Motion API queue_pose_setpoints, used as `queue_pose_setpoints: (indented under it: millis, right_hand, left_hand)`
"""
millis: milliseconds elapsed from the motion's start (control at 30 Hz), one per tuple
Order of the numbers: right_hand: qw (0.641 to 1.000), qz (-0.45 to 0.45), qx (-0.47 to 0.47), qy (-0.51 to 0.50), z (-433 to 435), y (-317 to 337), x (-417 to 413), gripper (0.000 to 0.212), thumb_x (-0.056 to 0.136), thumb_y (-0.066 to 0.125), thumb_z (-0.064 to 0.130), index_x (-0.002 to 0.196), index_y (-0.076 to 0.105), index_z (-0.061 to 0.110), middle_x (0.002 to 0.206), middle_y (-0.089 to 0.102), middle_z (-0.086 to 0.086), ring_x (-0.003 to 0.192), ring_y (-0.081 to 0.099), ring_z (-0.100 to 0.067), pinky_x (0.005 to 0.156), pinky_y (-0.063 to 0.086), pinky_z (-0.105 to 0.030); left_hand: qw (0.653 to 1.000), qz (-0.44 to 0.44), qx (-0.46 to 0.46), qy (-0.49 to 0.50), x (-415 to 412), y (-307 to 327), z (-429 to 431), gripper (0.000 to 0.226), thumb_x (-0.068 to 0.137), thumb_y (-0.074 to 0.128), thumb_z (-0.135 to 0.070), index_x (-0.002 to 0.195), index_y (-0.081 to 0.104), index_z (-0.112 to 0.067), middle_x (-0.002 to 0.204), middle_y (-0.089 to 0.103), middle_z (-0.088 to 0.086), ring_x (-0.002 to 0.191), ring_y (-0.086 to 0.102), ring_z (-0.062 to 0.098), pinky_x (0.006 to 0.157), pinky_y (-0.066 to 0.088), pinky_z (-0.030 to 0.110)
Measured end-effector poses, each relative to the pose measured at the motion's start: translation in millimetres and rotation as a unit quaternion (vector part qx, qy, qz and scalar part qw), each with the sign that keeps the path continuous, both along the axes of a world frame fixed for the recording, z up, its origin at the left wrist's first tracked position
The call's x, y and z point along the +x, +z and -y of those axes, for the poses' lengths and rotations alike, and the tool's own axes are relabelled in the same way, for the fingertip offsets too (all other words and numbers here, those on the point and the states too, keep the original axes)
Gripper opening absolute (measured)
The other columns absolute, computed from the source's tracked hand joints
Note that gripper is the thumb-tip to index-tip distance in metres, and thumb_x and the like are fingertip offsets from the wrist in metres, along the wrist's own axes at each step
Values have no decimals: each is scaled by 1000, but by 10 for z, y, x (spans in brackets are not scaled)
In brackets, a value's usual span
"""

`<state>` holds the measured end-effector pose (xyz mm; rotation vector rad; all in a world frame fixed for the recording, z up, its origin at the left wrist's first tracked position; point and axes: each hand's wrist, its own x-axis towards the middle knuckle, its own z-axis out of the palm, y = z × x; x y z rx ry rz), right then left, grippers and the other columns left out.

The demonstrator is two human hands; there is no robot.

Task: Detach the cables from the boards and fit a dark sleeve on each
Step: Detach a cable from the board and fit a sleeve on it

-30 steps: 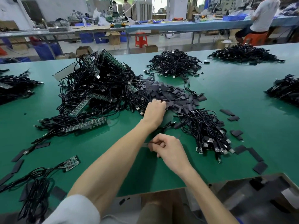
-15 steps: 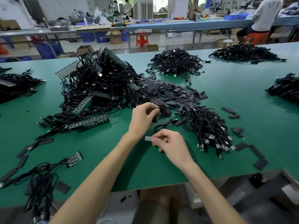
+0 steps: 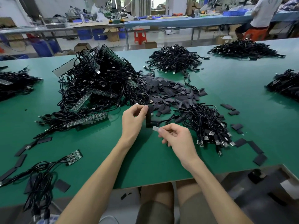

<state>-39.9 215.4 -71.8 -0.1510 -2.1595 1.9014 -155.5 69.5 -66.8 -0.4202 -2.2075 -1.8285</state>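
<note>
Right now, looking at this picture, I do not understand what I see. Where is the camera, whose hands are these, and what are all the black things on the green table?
No machine works here: a person does the job with bare hands. The camera sits on the person's head and looks forward and down. The left hand pinches a dark sleeve in its fingers. The right hand holds a cable's small pale end right beside the sleeve's lower opening. On the green table lie a big heap of black cables still joined to green boards, a pile of loose flat sleeves, and a bundle of cables with metal plugs.
</note>
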Motion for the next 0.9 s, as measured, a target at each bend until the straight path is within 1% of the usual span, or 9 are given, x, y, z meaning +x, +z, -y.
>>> queue_pose_setpoints:
  millis: [100, 233, 333, 400, 467, 533, 633, 733, 900]
  right_hand:
    - [1000, -1, 2, -10, -2, -2, 3, 7, 95, 73, 22, 89, 75, 20, 78, 76, 2, 61, 66, -7, 55, 47, -22]
    - [1000, -10, 2, -16, 5, -11, -4, 8, 95, 72, 22, 88, 74, 21, 77, 76, 1, 59, 65, -7, 54, 47, -22]
    - [998, -24, -46, -21, -6, -11, -16, 3, 96, 71, 18, 98, 73, 20, 79, 76, -2, 59, 64, -9, 54, 46, -23]
    - [996, -36, -81, -16, -24, -3, -24, 19, 96, 71, 18, 113, 69, 24, 79, 75, -5, 61, 63, -11, 55, 46, -23]
    - [995, -42, -95, -4, -38, -1, -31, 36, 97, 70, 17, 130, 63, 29, 79, 74, -7, 62, 62, -12, 55, 47, -22]
    - [995, -41, -88, 13, -31, -6, -37, 41, 98, 69, 15, 134, 62, 33, 79, 74, -6, 62, 62, -12, 56, 46, -23]
    - [997, -41, -69, 21, -22, -14, -38, 30, 98, 68, 13, 121, 71, 32, 77, 73, -3, 60, 61, -10, 55, 45, -23]
    - [996, -42, -84, 3, -14, -7, -34, 21, 96, 69, 14, 107, 75, 30, 75, 74, -2, 58, 61, -9, 51, 44, -20]
    - [993, -40, -110, -20, -36, -12, -47, 16, 97, 68, 12, 103, 76, 24, 75, 74, -3, 55, 58, -9, 48, 41, -18]
  left_hand:
    - [998, 23, 22, -54, 99, 21, 31, 17, 98, 67, -27, 89, 73, -14, 80, 75, 4, 70, 60, 11, 70, 48, 23]
    - [996, 6, 35, -76, 169, 23, 82, 16, 98, 68, -30, 91, 73, -17, 81, 75, 4, 69, 64, 11, 69, 50, 21]
    - [995, 17, 40, -90, 203, 27, 103, 17, 99, 66, -31, 88, 72, -19, 77, 72, 9, 64, 61, 14, 61, 45, 20]
    - [992, 32, 46, -116, 230, 14, 92, 17, 100, 66, -26, 87, 70, -15, 71, 69, 6, 58, 58, 14, 57, 44, 20]
    - [987, 41, 42, -147, 255, 6, 74, 14, 99, 67, -22, 92, 71, -11, 68, 66, 3, 53, 55, 15, 56, 45, 21]
    - [983, 42, 34, -176, 280, 7, 65, 11, 98, 68, -20, 99, 72, -10, 68, 65, 4, 53, 55, 17, 55, 46, 24]
    - [978, 52, 41, -198, 308, 24, 73, 11, 97, 69, -17, 101, 73, -8, 67, 65, 6, 55, 57, 18, 55, 46, 23]
    - [973, 64, 39, -217, 321, 16, 99, 11, 98, 66, -12, 102, 74, -5, 67, 67, 8, 59, 59, 17, 56, 45, 23]
    - [966, 77, 21, -246, 348, 23, 112, 22, 91, 74, -6, 112, 75, -7, 89, 77, 7, 72, 69, 17, 60, 50, 22]
